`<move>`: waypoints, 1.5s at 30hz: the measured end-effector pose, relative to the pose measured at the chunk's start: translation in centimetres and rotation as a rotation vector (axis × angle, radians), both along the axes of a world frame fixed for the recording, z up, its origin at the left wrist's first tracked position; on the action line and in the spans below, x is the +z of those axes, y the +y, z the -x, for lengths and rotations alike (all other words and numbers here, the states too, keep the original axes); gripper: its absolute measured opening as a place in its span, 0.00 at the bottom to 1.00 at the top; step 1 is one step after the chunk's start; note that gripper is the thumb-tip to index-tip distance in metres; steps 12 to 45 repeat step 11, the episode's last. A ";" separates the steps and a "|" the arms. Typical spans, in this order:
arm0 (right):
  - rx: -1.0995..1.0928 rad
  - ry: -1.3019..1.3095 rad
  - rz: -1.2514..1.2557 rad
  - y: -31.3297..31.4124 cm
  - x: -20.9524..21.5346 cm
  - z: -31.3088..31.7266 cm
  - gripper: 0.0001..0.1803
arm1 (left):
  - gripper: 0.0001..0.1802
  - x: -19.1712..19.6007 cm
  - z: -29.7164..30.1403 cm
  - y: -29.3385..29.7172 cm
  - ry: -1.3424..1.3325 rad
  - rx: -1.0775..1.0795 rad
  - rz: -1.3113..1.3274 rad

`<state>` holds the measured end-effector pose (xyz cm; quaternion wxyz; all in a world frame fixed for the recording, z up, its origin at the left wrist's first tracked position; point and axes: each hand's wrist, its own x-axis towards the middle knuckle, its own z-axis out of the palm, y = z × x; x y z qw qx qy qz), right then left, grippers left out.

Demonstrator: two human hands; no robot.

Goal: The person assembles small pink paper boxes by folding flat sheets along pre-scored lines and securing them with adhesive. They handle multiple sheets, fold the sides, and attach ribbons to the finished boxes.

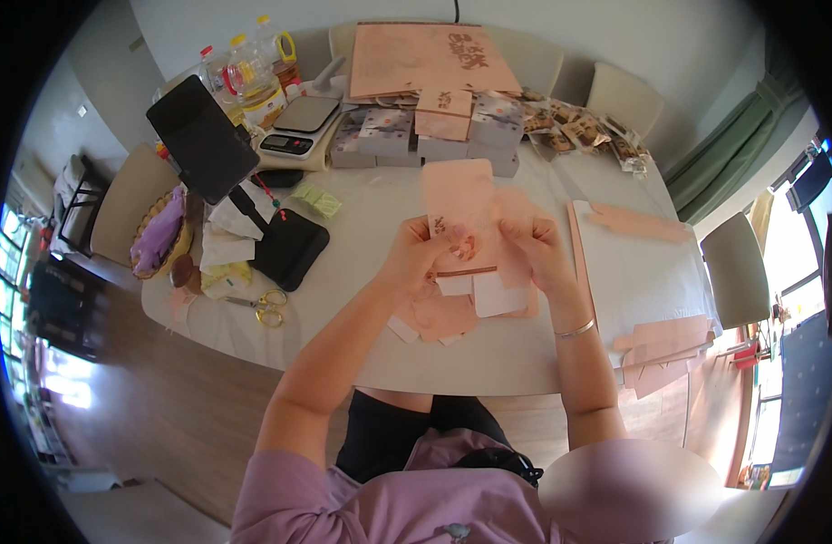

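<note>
Over the near middle of the table, both hands grip a pink printed cardboard box blank (459,189), partly folded, with a tall flap standing toward the far side. My left hand (422,251) pinches its left side, thumb pressed on the printed front. On the other side my right hand (536,250) holds a pink panel between thumb and fingers. Below the hands, more pink cardboard (443,317) with white-sided flaps lies on the tabletop; where one piece ends and another begins, I cannot tell.
Flat pink blanks (661,337) lie at the right. Farther back stand stacked boxes (389,133), a large pink board (416,63), a kitchen scale (298,131) and packets (584,127). At left are a tablet on a stand (201,138), scissors (269,308), a basket (149,258) and bottles (244,68).
</note>
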<state>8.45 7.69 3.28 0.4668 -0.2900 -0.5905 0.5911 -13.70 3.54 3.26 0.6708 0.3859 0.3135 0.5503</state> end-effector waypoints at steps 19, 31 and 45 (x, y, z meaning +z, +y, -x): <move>0.060 -0.033 0.069 2.3 -3.2 -2.0 0.15 | 0.12 -0.4 0.3 0.6 0.025 0.101 0.023; 0.060 -0.033 0.069 2.3 -3.2 -2.0 0.15 | 0.12 -0.4 0.3 0.6 0.025 0.101 0.023; 0.060 -0.033 0.069 2.3 -3.2 -2.0 0.15 | 0.12 -0.4 0.3 0.6 0.025 0.101 0.023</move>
